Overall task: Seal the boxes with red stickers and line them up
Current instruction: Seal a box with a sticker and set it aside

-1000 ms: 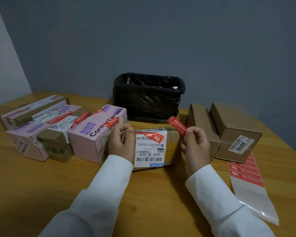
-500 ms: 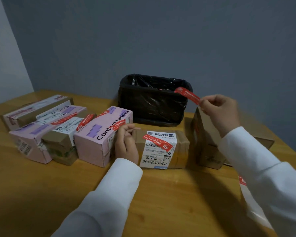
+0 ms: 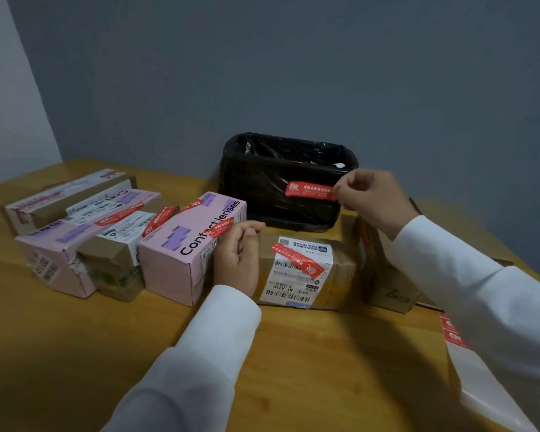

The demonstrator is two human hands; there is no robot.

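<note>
The brown cardboard parcel with the white shipping label [image 3: 306, 272] lies on the wooden table [image 3: 75, 353] with its long axis running left to right, and it is the landmark here. One red sticker already crosses its label at a slant. The left hand [image 3: 237, 257] rests at the parcel's left end, fingers curled over the top edge and steadying it against the pink "Contact lenses" carton [image 3: 190, 244] just to its left. Above the parcel and toward its right end, the right hand [image 3: 371, 198] pinches a loose red rectangular sticker [image 3: 310, 190] by its right tip between thumb and fingertips; the strip hangs in the air, pointing left, in front of the black bag-lined bin [image 3: 281, 179] that stands behind the parcel. So the sticker's long axis roughly matches the parcel's, and the parcel's top lies below and nearer the person than the pinching fingers. The right hand is the nearer one for laying it down, likely over the right-hand flap seam. Left of the pink carton sit more boxes already bearing red strips. Right of the parcel a plain brown box [image 3: 390, 275] waits, and the sticker sheet [image 3: 468, 363] lies further right, nearer the person.
</note>
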